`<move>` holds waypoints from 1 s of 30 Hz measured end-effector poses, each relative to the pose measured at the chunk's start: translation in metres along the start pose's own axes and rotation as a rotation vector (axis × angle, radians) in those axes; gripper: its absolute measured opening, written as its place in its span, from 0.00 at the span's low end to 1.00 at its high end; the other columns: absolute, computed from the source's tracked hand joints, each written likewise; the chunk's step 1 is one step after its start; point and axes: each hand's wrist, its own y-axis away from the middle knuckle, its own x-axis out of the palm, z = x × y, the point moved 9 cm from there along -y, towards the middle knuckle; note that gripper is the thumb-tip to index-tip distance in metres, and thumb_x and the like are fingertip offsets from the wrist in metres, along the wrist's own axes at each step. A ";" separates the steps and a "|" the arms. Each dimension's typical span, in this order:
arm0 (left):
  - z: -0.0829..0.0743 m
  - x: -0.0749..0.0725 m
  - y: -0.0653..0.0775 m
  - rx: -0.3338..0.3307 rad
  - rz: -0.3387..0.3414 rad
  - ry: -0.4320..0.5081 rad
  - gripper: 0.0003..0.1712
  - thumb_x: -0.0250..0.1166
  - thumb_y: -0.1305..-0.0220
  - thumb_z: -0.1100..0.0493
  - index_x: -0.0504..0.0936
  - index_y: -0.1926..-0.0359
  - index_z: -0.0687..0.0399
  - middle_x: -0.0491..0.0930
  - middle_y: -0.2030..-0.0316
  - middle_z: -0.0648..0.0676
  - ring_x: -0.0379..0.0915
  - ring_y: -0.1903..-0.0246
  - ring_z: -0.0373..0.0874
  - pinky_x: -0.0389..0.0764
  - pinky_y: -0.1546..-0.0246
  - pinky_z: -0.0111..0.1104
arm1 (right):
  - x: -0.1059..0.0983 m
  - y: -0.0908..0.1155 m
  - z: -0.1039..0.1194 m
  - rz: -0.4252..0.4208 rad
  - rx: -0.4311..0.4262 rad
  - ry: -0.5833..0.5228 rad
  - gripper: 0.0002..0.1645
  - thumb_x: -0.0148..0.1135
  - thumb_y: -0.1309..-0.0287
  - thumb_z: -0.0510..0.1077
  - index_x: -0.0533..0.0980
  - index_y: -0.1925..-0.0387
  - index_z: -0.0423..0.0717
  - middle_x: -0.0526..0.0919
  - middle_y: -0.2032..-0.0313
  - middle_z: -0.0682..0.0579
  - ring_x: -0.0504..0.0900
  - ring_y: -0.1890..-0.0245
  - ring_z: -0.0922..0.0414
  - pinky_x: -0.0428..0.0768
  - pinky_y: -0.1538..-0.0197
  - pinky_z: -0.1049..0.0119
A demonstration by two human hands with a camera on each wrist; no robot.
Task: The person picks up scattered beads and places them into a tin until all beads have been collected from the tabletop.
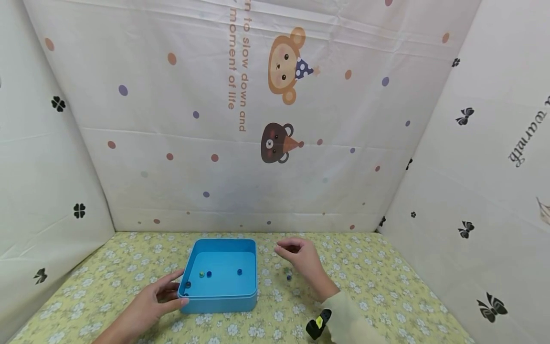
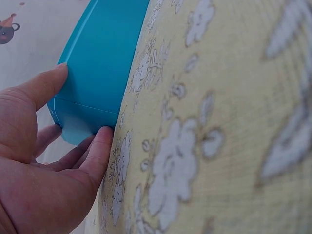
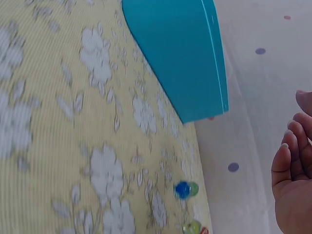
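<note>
A blue open box stands on the patterned cloth. My left hand grips its near left corner, the thumb at the upper edge and the other fingers low on the wall. Inside lie several small round beads, among them a green bead and a blue bead. Right of the box, my right hand is raised over the cloth, thumb and index tips close together; I cannot tell whether a bead is between them. Below it, another blue bead rests near a yellow-green bead.
The yellow floral cloth covers the table. A pale printed sheet hangs behind it, with side sheets at left and right. A black strap with a yellow mark is on the right sleeve.
</note>
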 end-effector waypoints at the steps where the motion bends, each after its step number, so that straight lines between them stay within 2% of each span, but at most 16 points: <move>1: 0.000 0.000 0.000 0.000 0.001 0.001 0.51 0.71 0.33 0.50 0.53 0.19 0.60 0.72 0.35 0.73 0.79 0.43 0.58 0.92 0.47 0.43 | -0.002 0.000 -0.001 -0.006 -0.003 0.006 0.18 0.74 0.38 0.53 0.87 0.51 0.49 0.88 0.54 0.50 0.86 0.59 0.59 0.92 0.48 0.43; 4: 0.000 0.000 0.001 0.003 0.004 0.003 0.51 0.71 0.33 0.50 0.53 0.19 0.60 0.72 0.35 0.73 0.79 0.43 0.58 0.92 0.47 0.42 | -0.010 -0.001 -0.007 -0.030 0.006 0.025 0.18 0.74 0.39 0.52 0.87 0.51 0.49 0.88 0.56 0.51 0.85 0.60 0.59 0.93 0.53 0.47; 7: 0.000 0.000 0.001 0.003 0.006 0.007 0.51 0.71 0.33 0.50 0.53 0.19 0.59 0.72 0.35 0.73 0.79 0.42 0.58 0.92 0.47 0.42 | -0.018 -0.003 -0.015 -0.058 0.024 0.038 0.16 0.74 0.39 0.51 0.87 0.52 0.50 0.87 0.58 0.49 0.86 0.61 0.50 0.93 0.60 0.48; 11: 0.001 0.000 0.001 0.005 0.006 0.014 0.51 0.71 0.33 0.50 0.53 0.19 0.59 0.72 0.34 0.74 0.79 0.42 0.59 0.92 0.47 0.42 | -0.029 -0.002 -0.028 -0.087 0.072 0.023 0.14 0.74 0.38 0.49 0.87 0.52 0.50 0.86 0.59 0.48 0.84 0.58 0.39 0.93 0.60 0.45; 18: 0.001 0.000 0.001 0.004 0.018 0.023 0.51 0.71 0.32 0.50 0.53 0.19 0.59 0.71 0.34 0.74 0.79 0.42 0.59 0.92 0.46 0.42 | -0.039 -0.002 -0.047 -0.092 0.120 0.050 0.20 0.74 0.38 0.47 0.86 0.48 0.43 0.86 0.56 0.48 0.86 0.58 0.46 0.94 0.56 0.50; 21: 0.001 0.000 0.001 0.003 0.026 0.021 0.51 0.70 0.32 0.50 0.52 0.19 0.60 0.70 0.34 0.74 0.79 0.42 0.59 0.92 0.46 0.42 | -0.041 -0.001 -0.053 -0.081 0.131 0.075 0.19 0.73 0.37 0.46 0.85 0.48 0.40 0.88 0.56 0.48 0.88 0.58 0.47 0.94 0.54 0.52; 26: 0.002 0.000 0.000 0.005 0.020 0.015 0.51 0.70 0.32 0.50 0.52 0.19 0.60 0.71 0.34 0.74 0.79 0.41 0.59 0.92 0.46 0.43 | -0.042 0.001 -0.060 -0.060 0.153 0.175 0.14 0.72 0.36 0.45 0.87 0.53 0.42 0.89 0.57 0.48 0.87 0.61 0.53 0.94 0.57 0.59; 30: 0.002 0.000 -0.001 0.000 0.005 0.009 0.51 0.71 0.32 0.50 0.53 0.19 0.60 0.72 0.34 0.74 0.79 0.42 0.59 0.93 0.47 0.43 | -0.042 0.002 -0.064 -0.032 0.160 0.252 0.13 0.73 0.38 0.46 0.87 0.54 0.43 0.87 0.56 0.48 0.85 0.60 0.57 0.92 0.61 0.62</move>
